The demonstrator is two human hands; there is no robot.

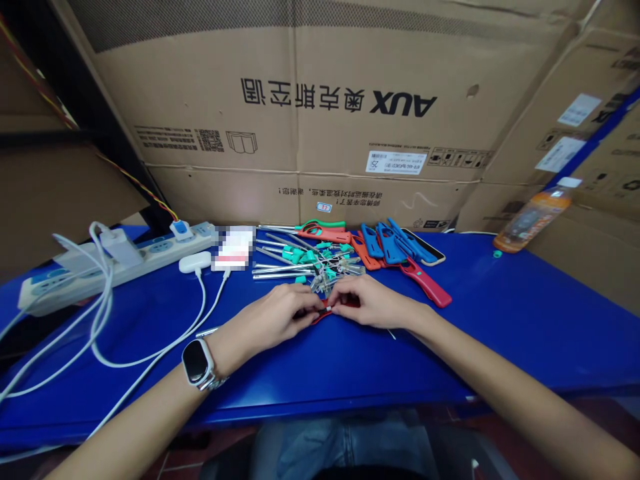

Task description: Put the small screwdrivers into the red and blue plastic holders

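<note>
head view: the red casing (321, 317) is pinched by the left hand (281, 312) and the right hand (373, 301) over the blue surface (500, 320), seemingly for steadiness, with loose parts (329, 265) heaped just beyond, presumably within easy reach.

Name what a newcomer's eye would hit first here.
The big cardboard box with upside-down AUX lettering stands behind the blue table. Then the left hand and right hand, both on a red piece, a heap of small parts just beyond. Far right, a bottle of orange liquid.
</note>
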